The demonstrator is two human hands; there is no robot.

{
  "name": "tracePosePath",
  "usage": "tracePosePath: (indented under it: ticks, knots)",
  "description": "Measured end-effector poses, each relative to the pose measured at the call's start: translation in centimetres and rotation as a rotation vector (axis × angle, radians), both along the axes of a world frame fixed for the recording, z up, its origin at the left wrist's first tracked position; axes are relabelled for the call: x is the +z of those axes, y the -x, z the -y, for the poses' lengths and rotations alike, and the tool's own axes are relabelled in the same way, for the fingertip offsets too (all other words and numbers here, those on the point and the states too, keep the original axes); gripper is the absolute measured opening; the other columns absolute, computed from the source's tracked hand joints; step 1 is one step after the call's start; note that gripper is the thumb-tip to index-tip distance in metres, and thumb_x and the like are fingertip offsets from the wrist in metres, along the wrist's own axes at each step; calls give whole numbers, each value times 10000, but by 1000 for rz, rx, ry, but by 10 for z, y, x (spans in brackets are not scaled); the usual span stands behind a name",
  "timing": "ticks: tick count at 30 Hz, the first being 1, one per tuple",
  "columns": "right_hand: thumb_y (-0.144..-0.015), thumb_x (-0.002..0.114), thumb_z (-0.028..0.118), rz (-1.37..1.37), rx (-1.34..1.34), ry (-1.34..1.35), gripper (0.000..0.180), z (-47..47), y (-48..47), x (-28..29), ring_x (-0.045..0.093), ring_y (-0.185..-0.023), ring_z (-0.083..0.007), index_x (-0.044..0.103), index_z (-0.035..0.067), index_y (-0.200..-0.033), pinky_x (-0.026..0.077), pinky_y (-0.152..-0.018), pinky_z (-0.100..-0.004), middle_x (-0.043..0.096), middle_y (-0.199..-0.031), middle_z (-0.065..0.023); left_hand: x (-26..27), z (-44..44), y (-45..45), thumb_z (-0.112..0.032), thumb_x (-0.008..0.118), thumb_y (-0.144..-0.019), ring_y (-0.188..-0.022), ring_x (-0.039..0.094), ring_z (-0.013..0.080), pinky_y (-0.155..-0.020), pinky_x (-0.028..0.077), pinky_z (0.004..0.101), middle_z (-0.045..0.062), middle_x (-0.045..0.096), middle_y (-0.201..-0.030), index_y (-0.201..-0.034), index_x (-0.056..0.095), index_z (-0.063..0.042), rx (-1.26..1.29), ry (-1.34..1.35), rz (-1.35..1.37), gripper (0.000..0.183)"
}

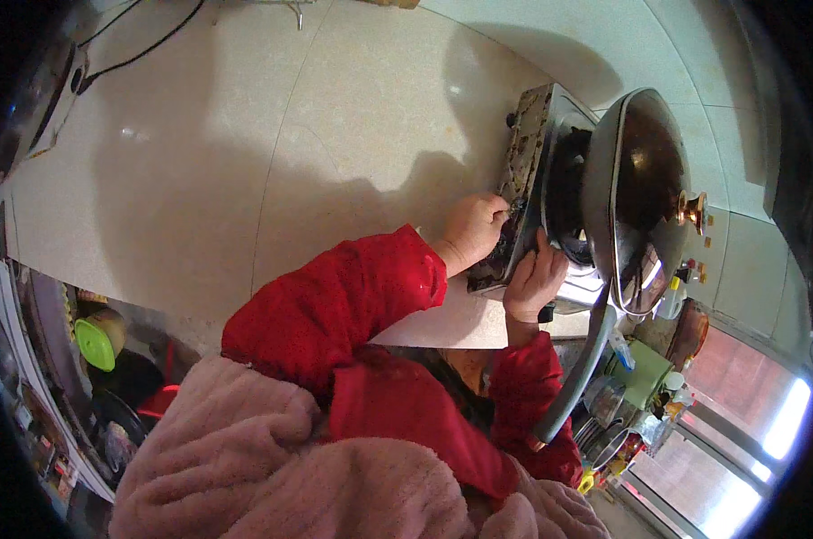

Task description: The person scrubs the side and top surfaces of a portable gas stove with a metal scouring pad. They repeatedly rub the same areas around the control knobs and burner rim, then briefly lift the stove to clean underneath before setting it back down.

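Note:
A steel gas stove (528, 148) with a stained front panel stands on the countertop, bearing a wok (598, 182) under a domed glass lid (649, 168). The fingers of my left hand (477, 226) are curled against the front panel, by a small dark part; whether they grip it is hidden. My right hand (538, 276) lies at the stove's top front edge, its index finger extended and the others partly bent, with nothing seen held. A black knob (511, 120) shows at the panel's far end, another (546, 312) beside my right wrist. The wok's grey handle (582, 377) passes over my right sleeve.
The pale countertop (352, 121) extends left of the stove; a tiled wall (743, 155) rises behind. Bottles (672, 300), a green board (639, 370) and metal pans (608, 445) crowd the right, near a window. A green-lidded container (95, 343) sits lower left. Black cables (147, 50) hang upper left.

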State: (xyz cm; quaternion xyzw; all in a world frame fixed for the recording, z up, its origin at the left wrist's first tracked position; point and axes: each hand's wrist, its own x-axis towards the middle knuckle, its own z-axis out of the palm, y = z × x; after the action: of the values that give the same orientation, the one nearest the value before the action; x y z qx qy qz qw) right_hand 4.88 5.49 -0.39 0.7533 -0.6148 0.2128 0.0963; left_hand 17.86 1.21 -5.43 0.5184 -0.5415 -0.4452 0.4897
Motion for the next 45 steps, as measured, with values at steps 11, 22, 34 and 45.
tracePosePath:
  ticks: [11, 22, 34, 45]
  knots:
    - [-841, 490, 119, 3, -7, -16, 395, -3, 2, -5, 475, -833, -362, 592, 6, -1205, 387, -772, -457, 533, -906, -174, -1, 1, -4, -86, 636, -820, -798, 626, 378, -681, 488, 448, 191, 643, -840, -928, 671, -18, 16, 9, 25, 132]
    - [-824, 481, 119, 34, 24, -11, 394, -3, 0, 0, 485, -826, -359, 618, 20, -1180, 388, -769, -462, 558, -902, -167, 6, -11, -4, -38, 568, -749, -816, 597, 369, -705, 485, 470, 151, 611, -835, -780, 600, -26, -48, -9, 138, 46]
    - [-846, 444, 130, -18, 24, -56, 400, -4, 7, -4, 489, -919, -422, 584, -18, -1190, 381, -827, -493, 555, -1003, -229, 4, -6, -4, -77, 567, -788, -801, 590, 396, -689, 467, 489, 171, 605, -819, -794, 611, -39, -100, -24, 184, 58]
    - [-843, 460, 139, -25, 17, -8, 391, -5, 7, -3, 482, -839, -377, 591, -2, -1184, 379, -775, -472, 542, -916, -189, -3, -46, -1, -54, 551, -769, -788, 605, 386, -685, 473, 485, 174, 616, -802, -774, 613, -39, -67, 47, 157, 64]
